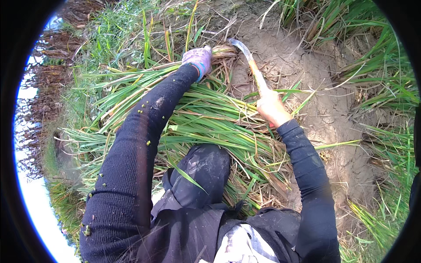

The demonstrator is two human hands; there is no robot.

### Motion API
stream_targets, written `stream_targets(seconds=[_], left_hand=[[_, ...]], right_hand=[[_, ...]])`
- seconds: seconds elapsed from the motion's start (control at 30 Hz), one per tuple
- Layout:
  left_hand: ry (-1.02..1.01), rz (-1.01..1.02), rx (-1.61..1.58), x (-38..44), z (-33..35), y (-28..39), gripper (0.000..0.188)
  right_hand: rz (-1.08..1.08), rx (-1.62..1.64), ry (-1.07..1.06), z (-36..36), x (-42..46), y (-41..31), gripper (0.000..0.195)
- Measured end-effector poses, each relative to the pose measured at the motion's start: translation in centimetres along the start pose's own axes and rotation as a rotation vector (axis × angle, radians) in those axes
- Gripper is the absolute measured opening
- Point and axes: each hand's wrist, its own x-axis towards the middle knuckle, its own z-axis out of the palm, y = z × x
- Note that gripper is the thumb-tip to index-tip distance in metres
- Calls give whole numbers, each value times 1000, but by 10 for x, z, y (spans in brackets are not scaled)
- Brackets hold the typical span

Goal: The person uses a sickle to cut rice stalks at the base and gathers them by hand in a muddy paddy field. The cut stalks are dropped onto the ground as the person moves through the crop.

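Note:
My left hand [198,60], in a pale purple glove with a blue cuff, grips a bunch of cut grass stalks [223,52] near their brownish butt ends. The green leaves of that bunch trail off to the left under my forearm. Bare and closed, my right hand [272,104] holds the handle of a sickle [257,73]. Its curved metal blade points up and to the left, with the tip close beside the stalk ends. Between my arms lies a thick layer of cut long-leaved grass [213,108], reaching down past my knee.
Bare, cracked soil [315,108] runs down the right of the cut grass. Standing clumps of long green grass [391,72] line the far right. Short grass and weeds [118,36] cover the upper left. My dark-trousered knee [205,174] is beside the pile.

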Motion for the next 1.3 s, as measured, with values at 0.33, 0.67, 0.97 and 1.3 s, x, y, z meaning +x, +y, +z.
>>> stream_targets(seconds=[0.33,0.67,0.97,1.3], left_hand=[[-69,-168,-57,-44,7,2,56],[298,13,152,-52,42,21,33],[389,302,284,-74,64,34,32],[216,211,84,-89,51,18,44]], right_hand=[[106,-98,-5,-61,-154,38,72],[-24,-197,122,-33,-38,33,68],[-172,-419,65,-27,-34,24,35],[-58,-439,3,-28,-99,-1,61]])
